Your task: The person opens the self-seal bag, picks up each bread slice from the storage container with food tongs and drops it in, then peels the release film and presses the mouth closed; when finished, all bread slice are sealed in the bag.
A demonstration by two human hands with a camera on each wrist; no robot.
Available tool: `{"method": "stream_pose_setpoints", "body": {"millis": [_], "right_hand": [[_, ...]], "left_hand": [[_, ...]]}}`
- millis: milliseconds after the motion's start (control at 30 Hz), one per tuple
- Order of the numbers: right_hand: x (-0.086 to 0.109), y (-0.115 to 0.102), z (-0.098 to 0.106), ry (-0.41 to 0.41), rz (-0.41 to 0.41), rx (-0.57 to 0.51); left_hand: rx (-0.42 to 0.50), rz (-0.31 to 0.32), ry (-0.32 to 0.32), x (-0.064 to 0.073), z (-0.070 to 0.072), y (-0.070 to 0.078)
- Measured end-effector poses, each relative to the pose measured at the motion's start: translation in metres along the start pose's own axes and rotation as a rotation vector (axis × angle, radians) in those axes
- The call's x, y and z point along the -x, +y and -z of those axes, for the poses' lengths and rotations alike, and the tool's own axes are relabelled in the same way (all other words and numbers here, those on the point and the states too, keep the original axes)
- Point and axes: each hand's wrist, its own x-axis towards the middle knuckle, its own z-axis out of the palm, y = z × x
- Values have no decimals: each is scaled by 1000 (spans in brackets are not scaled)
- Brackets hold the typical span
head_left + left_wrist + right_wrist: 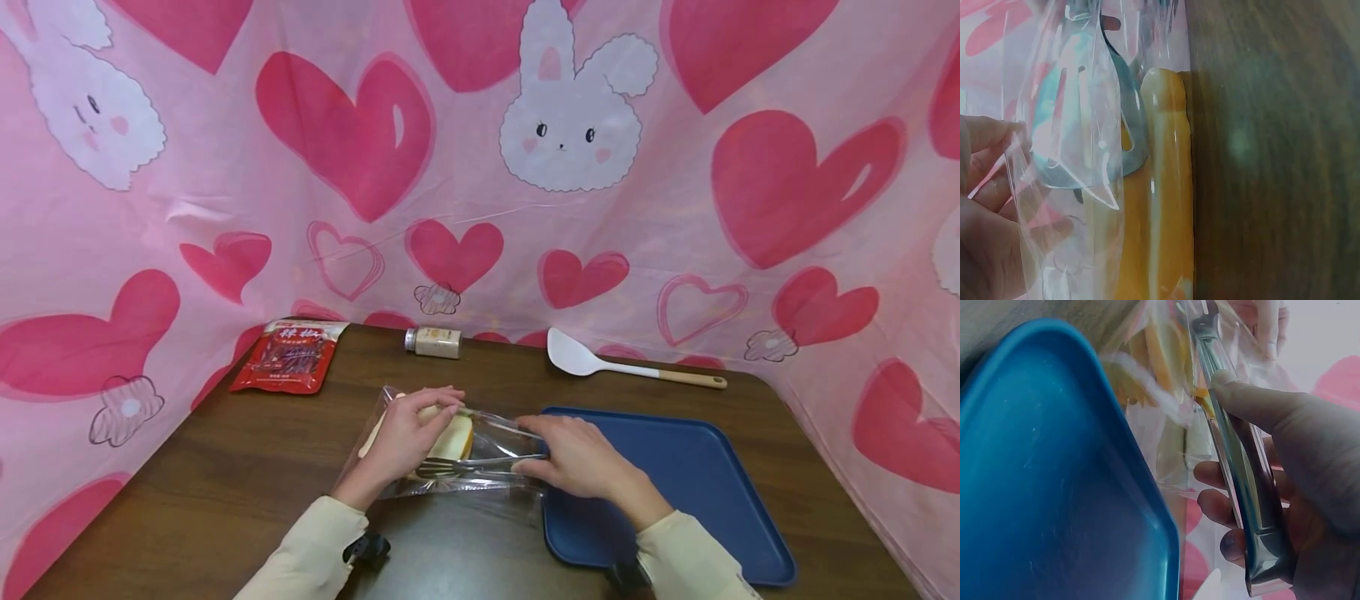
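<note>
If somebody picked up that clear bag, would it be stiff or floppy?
Probably floppy: the bag looks thin and creased. It may feel slippery, judging by its glossy shine. The bread inside could shift, since loose film shows beside it.

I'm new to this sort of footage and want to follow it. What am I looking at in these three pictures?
There is no robot here, just a person's two bare hands. The wide picture comes from a camera worn on the head; the other two come from a camera on each wrist. On the brown table lie a blue tray, a white spatula, a small jar on its side and a red chili packet. The left hand pinches a clear plastic bag with bread inside. The right hand holds metal tongs, whose far end shows through the plastic.
</note>
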Motion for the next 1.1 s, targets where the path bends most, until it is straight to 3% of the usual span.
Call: {"method": "stream_pose_setpoints", "body": {"millis": [233,600,800,1100], "right_hand": [[-2,-1,-2,37,11,20],[-4,1,-3,-41,-70,-42],[-4,4,-1,-57,-98,-80],[3,8,7,-60,-127,-103]], "left_hand": [[3,18,7,0,-3,-2],[-69,-15,17,-1,0,-7],[-100,-3,3,-2,0,-12],[-116,-43,-6,-2,1,-16]]}}
